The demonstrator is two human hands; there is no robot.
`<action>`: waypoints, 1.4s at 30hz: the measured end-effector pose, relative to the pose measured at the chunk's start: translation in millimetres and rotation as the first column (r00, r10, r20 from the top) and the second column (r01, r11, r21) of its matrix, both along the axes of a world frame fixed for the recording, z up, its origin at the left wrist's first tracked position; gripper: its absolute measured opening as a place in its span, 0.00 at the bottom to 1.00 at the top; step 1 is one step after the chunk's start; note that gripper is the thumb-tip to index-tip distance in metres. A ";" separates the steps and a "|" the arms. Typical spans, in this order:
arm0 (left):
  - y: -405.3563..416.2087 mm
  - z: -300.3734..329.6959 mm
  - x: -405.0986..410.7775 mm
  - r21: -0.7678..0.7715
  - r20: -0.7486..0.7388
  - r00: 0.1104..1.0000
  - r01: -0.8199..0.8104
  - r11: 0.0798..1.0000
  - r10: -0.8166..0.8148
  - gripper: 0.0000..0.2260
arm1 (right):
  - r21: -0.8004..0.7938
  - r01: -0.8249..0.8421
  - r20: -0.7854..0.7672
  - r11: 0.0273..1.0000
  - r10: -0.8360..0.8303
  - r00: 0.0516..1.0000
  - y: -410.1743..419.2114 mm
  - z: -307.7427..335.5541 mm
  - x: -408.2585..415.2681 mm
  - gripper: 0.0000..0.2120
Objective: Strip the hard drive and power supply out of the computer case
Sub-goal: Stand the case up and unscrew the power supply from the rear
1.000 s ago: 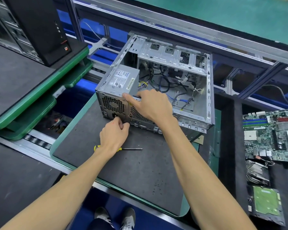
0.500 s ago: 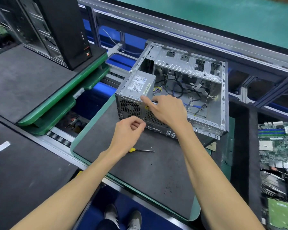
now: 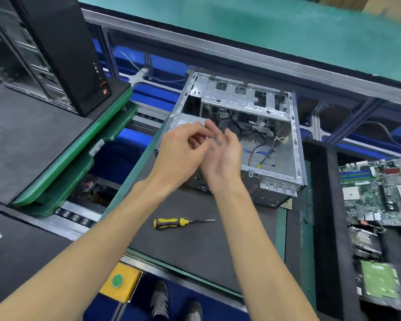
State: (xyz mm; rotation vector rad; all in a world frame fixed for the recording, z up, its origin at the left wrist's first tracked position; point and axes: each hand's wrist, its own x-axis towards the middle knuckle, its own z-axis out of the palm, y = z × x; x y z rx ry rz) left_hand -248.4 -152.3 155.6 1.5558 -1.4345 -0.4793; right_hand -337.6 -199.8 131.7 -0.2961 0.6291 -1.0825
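Yellow-handled screwdriver [image 3: 183, 222]: lying loose near the middle of the dark work mat [image 3: 195, 251], set down within reach.
Left hand [image 3: 183, 151]: fingertips pinched, apparently on a small screw; blur hides it.
Right hand [image 3: 222, 156]: cupped palm-up beside it, likely to catch.
Computer case [image 3: 276, 140]: open, at the mat's far edge.
Power supply [image 3: 185, 122]: seated in the case's left corner, mostly hidden.
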 end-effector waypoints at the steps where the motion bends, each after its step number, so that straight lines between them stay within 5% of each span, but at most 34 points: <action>1: -3.0 1.4 1.1 0.046 0.052 0.997 0.048 0.998 -0.050 0.08 | 0.040 -0.014 0.068 0.999 0.012 0.998 2.1 1.5 7.0 0.23; 5: -11.1 4.3 12.0 0.124 0.128 0.976 0.160 0.979 -0.175 0.10 | 0.123 0.016 0.232 0.992 -0.045 0.972 0.2 0.5 20.4 0.22; 9: -22.0 10.4 45.5 0.030 0.034 0.997 0.063 0.998 -0.064 0.11 | 0.186 0.071 0.297 0.980 -0.125 0.947 -13.9 -4.4 17.4 0.20; 11: -32.6 6.2 63.7 0.098 0.117 0.993 -0.011 0.995 0.000 0.10 | 0.195 0.081 0.340 0.977 -0.145 0.929 -19.2 -5.8 15.8 0.21; 17: -47.5 -22.2 77.6 0.386 0.373 0.919 -0.032 0.922 -0.125 0.10 | 0.186 0.100 0.318 0.977 -0.156 0.935 -27.7 -13.6 16.3 0.19; 31: -64.3 -30.7 70.7 0.325 0.469 0.875 -0.045 0.945 -0.119 0.05 | 0.188 0.037 0.297 0.982 -0.093 0.950 -36.4 -21.6 14.2 0.18; 37: -66.8 -25.5 69.4 0.361 0.439 0.890 -0.046 0.931 -0.126 0.03 | 0.206 0.008 0.292 0.978 -0.070 0.954 -38.9 -20.6 13.4 0.19; 42: -65.6 -3.8 63.7 0.185 0.199 0.977 0.037 0.982 -0.074 0.02 | 0.244 0.007 0.263 0.970 -0.073 0.962 -42.1 -18.1 14.1 0.20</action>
